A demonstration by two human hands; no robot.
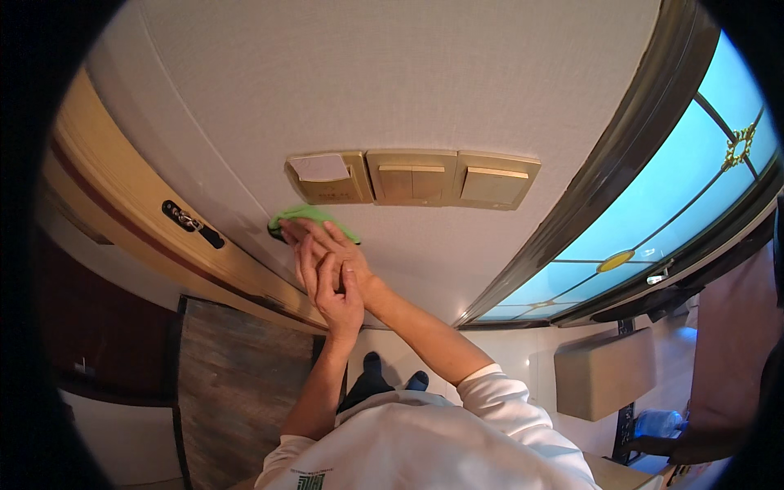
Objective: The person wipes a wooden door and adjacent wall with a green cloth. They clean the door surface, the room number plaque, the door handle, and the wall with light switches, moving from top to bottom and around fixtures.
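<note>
My right hand [346,254] reaches forward and presses a green cleaning cloth [306,213] against the pale textured wall [398,79]. The cloth lies under its fingers, just below the left end of a row of gold wall switches. My left hand [334,300] overlaps the right hand from the near side, its fingers apart and partly bent; no object shows in it. Whether the two hands touch is hard to tell. A white paper label covers part of the leftmost wall plate [340,193]. Beside it sit a two-rocker switch [411,184] and a wide single-rocker switch [496,184].
To the left is a wooden door [141,177] with a metal lever handle [190,223]. A dark-framed door with blue glass panels [661,184] stands on the right. Below lie a brown mat [245,380], a beige box-shaped piece [603,373] and a blue water jug [658,422].
</note>
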